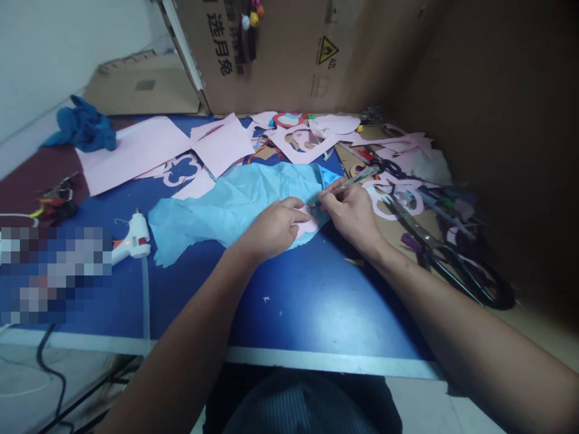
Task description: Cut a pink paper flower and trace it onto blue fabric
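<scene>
A crumpled light-blue sheet (212, 208) of thin paper or cloth lies across the blue table. On its right end, my left hand (275, 226) presses down a small pink paper cut-out (308, 224), its fingers bent over the piece and partly hiding it. A clear-barrelled pen (357, 179) is pinched in my right hand (353, 214). The pen's tip points left and comes close to the cut-out's upper edge; whether it touches is too small to tell.
A white glue gun (136, 238) stands left of the sheet. Large black-handled scissors (434, 247) lie at the right. Pink paper sheets (136, 147) and scraps line the back, with a blue cloth (84, 123) beyond. Cardboard (289, 60) walls the back and right.
</scene>
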The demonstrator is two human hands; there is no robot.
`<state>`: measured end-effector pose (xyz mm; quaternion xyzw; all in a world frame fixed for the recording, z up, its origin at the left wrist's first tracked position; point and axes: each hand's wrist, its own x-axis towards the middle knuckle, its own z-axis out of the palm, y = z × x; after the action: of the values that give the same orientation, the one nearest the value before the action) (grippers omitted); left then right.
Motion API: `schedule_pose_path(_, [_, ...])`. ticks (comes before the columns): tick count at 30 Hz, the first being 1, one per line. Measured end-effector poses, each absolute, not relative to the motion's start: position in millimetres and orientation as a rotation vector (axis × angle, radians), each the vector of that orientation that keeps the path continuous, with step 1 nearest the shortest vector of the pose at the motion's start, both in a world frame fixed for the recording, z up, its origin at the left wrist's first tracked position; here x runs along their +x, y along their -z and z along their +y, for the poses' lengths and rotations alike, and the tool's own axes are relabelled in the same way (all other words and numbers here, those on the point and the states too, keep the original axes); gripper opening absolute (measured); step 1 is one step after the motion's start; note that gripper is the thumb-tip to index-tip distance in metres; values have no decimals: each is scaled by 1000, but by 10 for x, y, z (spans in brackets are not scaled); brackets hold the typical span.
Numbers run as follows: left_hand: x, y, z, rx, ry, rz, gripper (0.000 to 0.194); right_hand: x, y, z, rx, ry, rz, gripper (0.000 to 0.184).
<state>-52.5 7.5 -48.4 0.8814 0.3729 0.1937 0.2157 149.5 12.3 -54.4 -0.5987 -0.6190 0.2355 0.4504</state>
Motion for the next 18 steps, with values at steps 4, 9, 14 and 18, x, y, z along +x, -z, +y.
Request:
schedule_pose_path(4, [-528,482,74,2436,-539,1033,44,1502,546,123,-1485,-592,-1517,15])
schedule_pose_path(9, [-529,471,71,2430,-534,1042,44,1503,532,118,-1485,-579,-1529,15])
schedule_pose_path(14, [-528,475,76,2437,-529,1033,43,1501,527,107,-1502,-591,-1513,16])
schedule_pose_path(18, [-529,482,78,2435,-534,1037,43,1502,528,103,-1504,-582,-1521,15])
